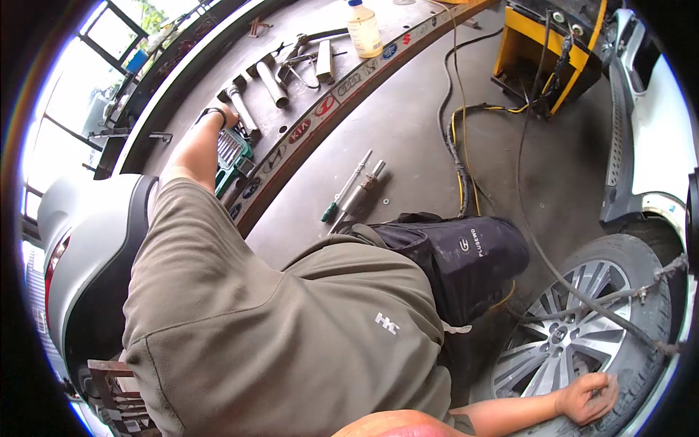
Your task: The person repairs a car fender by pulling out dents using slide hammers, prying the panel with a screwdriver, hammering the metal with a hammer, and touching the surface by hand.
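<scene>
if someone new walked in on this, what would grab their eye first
Probably the big silver-spoked wheel at lower right, with the person's right hand, fingers curled, showing against its tyre. Next comes the bench edge lined with car-brand stickers, running diagonally across the upper left, where the left hand reaches down by a green tool case. The yellow-and-black cabinet at upper right also stands out.

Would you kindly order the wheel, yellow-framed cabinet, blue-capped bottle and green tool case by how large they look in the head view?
1. Wheel
2. Yellow-framed cabinet
Not ranked: blue-capped bottle and green tool case look about alike, both smallest.
</scene>
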